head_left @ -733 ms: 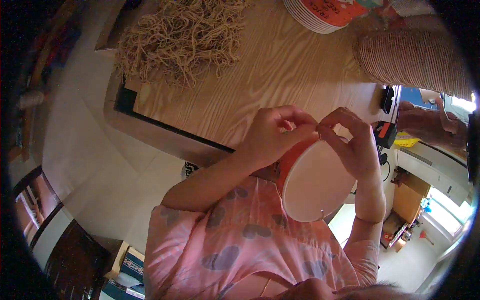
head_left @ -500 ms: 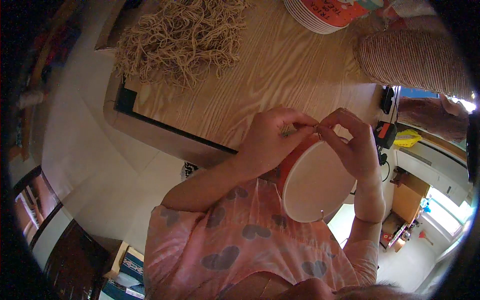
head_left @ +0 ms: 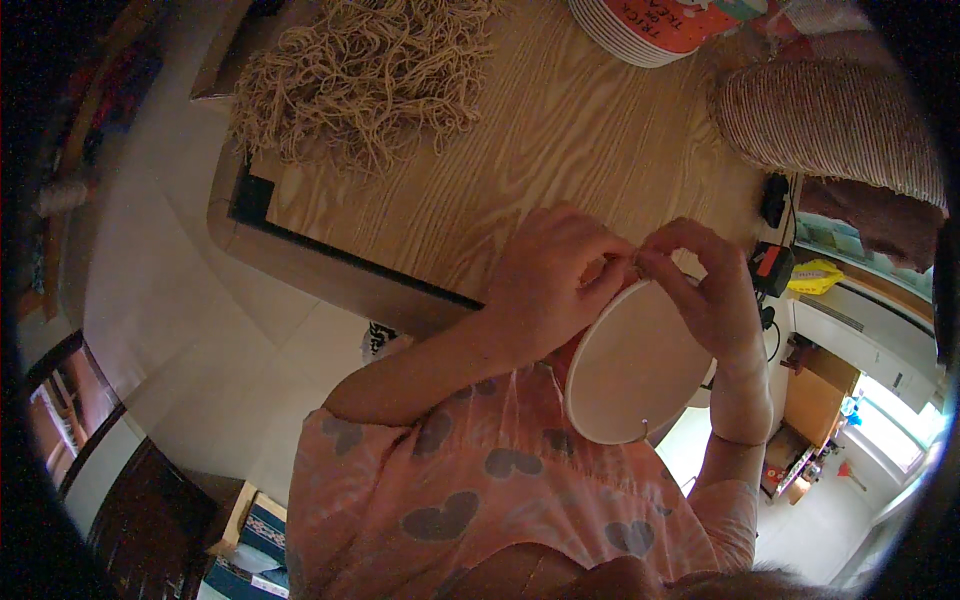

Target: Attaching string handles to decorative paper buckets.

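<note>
A paper bucket [head_left: 640,370], red outside and white inside, rests tilted against my front with its mouth turned up. At its far rim the fingertips of my left hand [head_left: 560,280] and my right hand [head_left: 705,285] meet in a pinch. Between them is a small bit of brown twine, mostly hidden by the fingers. A thin twine end [head_left: 645,430] pokes out at the bucket's near rim. Further off on the wooden table lies a loose heap of tan twine [head_left: 360,90].
Nested red paper buckets with white rims [head_left: 630,35] stand at the table's far edge. A ribbed, cord-wrapped roll [head_left: 830,130] is at the far right. Black plugs and cables [head_left: 770,270] hang by the right edge of the table [head_left: 600,150]. A yellow package [head_left: 815,277] lies beyond.
My left hand has turned slightly, its fingers curling closer over the bucket's rim and covering more of the red side. My right hand stays nearly in place, still pinching.
</note>
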The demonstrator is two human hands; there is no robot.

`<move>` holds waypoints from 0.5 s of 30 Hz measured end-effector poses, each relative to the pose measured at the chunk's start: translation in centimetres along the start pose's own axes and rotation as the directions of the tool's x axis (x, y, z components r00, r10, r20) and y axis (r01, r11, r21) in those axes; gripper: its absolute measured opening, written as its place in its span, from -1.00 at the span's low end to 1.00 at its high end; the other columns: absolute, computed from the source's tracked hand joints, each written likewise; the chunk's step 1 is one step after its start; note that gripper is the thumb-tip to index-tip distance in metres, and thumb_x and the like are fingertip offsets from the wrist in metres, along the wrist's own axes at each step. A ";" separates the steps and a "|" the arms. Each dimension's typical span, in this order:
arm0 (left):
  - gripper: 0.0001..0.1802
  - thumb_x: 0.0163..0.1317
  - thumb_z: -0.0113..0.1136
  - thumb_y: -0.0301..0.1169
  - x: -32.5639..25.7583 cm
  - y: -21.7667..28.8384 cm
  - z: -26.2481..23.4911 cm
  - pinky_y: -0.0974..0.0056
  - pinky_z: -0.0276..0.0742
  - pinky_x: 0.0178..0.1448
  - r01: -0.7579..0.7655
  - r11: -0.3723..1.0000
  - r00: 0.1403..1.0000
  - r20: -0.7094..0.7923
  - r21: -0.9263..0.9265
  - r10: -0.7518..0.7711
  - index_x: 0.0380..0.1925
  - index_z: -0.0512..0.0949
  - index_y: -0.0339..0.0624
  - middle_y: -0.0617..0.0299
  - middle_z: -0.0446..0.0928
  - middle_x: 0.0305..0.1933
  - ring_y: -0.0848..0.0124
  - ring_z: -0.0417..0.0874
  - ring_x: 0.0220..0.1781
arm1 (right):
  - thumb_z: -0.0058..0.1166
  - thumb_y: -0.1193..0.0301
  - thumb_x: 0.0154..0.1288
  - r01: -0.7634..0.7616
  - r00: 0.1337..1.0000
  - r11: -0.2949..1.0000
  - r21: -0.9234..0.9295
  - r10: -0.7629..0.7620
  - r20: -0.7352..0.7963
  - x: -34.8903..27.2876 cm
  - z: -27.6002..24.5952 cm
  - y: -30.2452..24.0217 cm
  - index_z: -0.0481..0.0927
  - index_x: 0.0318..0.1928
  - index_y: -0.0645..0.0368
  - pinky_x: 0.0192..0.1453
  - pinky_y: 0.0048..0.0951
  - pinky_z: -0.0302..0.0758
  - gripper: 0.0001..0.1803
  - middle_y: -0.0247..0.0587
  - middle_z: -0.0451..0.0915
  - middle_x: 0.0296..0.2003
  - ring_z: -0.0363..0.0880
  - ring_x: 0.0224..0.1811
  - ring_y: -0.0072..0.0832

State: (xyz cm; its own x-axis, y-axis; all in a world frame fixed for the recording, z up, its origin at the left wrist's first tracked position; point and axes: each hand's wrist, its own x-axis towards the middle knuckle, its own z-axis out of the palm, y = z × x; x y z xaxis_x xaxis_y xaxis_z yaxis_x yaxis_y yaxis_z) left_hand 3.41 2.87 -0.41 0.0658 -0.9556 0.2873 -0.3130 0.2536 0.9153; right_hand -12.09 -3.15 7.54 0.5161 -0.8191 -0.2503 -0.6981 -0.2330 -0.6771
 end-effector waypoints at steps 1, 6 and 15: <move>-0.85 -0.02 0.25 -0.45 0.0 -0.1 0.0 0.16 0.44 -0.17 0.048 0.997 0.999 0.002 -0.060 -0.048 -0.39 0.60 -0.17 0.17 0.58 -0.39 0.18 0.55 -0.28 | 0.17 0.46 0.15 -0.018 1.000 0.998 0.057 0.019 -0.021 0.0 0.1 0.0 0.50 -0.27 0.23 -0.21 -0.40 0.49 -0.83 -0.23 0.58 -0.41 0.58 -0.34 -0.43; -0.88 0.01 0.24 -0.46 0.0 -0.5 -0.3 0.23 0.50 -0.18 0.255 0.933 0.966 0.105 -0.255 -0.236 -0.42 0.59 -0.23 0.16 0.58 -0.40 0.28 0.61 -0.30 | 0.16 0.49 0.14 -0.016 0.997 0.991 0.134 0.006 0.073 0.3 -0.1 0.7 0.42 -0.23 0.20 -0.16 -0.46 0.46 -0.78 -0.30 0.50 -0.36 0.53 -0.29 -0.51; -0.89 0.06 0.21 -0.47 -0.5 -1.4 -1.1 0.39 0.52 -0.19 0.385 0.806 0.922 0.222 -0.450 -0.316 -0.42 0.58 -0.30 0.22 0.61 -0.44 0.52 0.62 -0.34 | 0.08 0.58 0.13 -0.065 0.989 0.966 0.250 0.028 0.146 0.5 -0.1 0.7 0.38 -0.27 0.21 -0.11 -0.53 0.42 -0.82 -0.35 0.40 -0.34 0.44 -0.25 -0.61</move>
State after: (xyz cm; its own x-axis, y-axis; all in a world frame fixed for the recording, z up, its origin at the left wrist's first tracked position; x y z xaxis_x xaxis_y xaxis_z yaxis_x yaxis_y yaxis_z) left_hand 4.85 3.17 -1.53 -0.0509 -0.9949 -0.0874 0.1997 -0.0959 0.9751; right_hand -12.34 -3.79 6.95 0.5629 -0.7403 -0.3675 -0.5839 -0.0414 -0.8108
